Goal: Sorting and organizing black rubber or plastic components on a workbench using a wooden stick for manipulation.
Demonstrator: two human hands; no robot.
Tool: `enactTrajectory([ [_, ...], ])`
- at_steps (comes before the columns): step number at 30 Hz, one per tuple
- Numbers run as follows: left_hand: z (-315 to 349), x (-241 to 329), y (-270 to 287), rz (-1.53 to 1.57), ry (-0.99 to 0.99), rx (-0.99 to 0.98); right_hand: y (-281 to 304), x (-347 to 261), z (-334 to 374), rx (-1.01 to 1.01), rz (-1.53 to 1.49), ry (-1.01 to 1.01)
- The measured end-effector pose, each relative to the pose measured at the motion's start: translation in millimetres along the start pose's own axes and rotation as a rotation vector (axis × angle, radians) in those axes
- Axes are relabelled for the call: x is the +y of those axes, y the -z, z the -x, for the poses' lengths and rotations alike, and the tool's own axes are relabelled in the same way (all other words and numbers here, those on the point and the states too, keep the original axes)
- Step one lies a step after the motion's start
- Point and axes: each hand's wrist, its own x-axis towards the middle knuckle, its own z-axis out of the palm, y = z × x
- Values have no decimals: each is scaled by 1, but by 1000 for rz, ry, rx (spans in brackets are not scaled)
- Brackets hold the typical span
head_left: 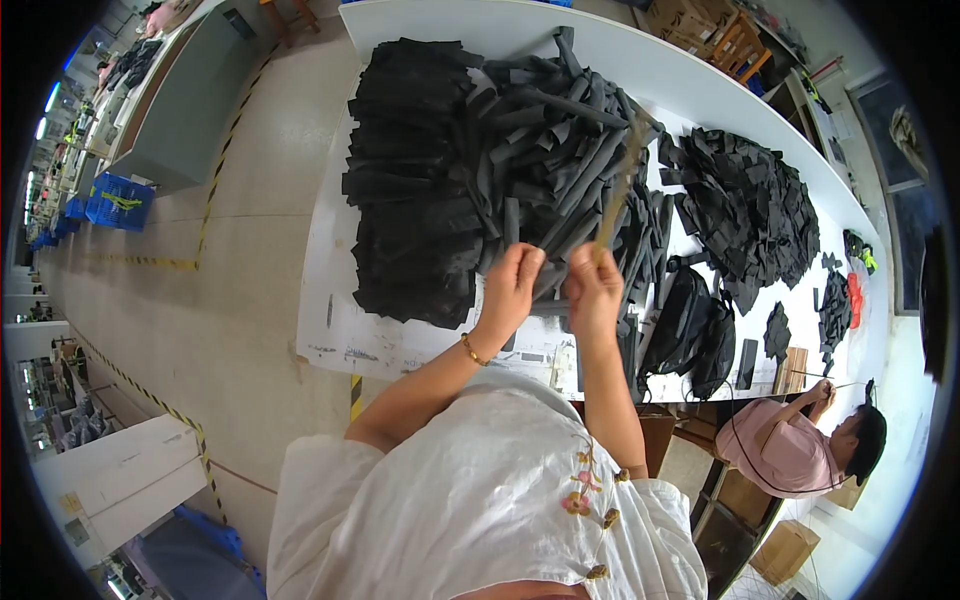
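Left hand pinches a black strip; right hand grips a tan stick above the white bench, beside strip piles.

Premises: a garment or textile workshop floor. Evidence: a long white cutting table loaded with stacked black fabric pieces, a further grey worktable far left, blue plastic crates, yellow-black floor marking tape, and a seated co-worker in pink near right.

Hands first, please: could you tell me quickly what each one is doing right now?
Left hand: closed on a black fabric strip.
Right hand: closed on a thin tan stick.
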Motion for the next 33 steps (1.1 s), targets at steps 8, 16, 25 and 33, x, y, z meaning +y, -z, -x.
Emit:
enactTrajectory([
  [8, 5, -4, 5, 137, 250, 28, 16, -6, 10, -112, 324, 119],
  [16, 10, -20, -1, 278, 354, 101, 10, 29, 9, -162, 282, -18],
  [25, 32, -28, 24, 464, 522, -789, 13, 20, -17, -11, 161, 39],
  [33, 83, -73, 26, 301, 616, -839, 14, -28, -100, 176, 449, 433],
])
